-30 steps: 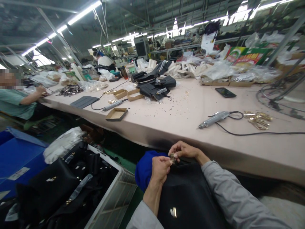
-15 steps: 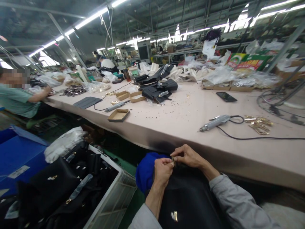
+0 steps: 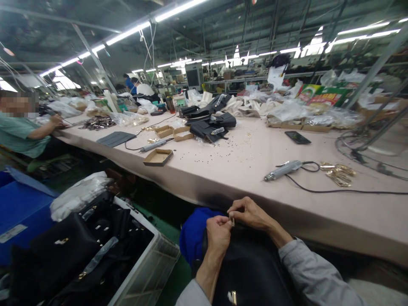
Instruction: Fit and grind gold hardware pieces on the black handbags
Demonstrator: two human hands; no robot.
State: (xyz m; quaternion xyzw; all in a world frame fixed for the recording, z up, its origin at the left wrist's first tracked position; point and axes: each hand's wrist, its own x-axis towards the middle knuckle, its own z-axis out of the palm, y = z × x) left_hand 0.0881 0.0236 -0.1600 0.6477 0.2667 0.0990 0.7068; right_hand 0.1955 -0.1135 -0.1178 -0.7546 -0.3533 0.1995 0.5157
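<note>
I see left hand (image 3: 219, 233) and right hand (image 3: 251, 214) both pinching a small metal piece (image 3: 232, 219) | piece: pale gold, narrow, partly finger-covered, details too small for me | at: far edge of smooth black bag (image 3: 255, 265), shiny gold fitting (image 3: 234, 298) on its face

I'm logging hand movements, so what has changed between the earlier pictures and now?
The small metal piece has turned to show a narrower side; the right hand has swung its wrist farther right. Nothing was let go: that hand and the left hand still pinch the piece. The black bag and the grey tool on the table stayed as they were.
</note>
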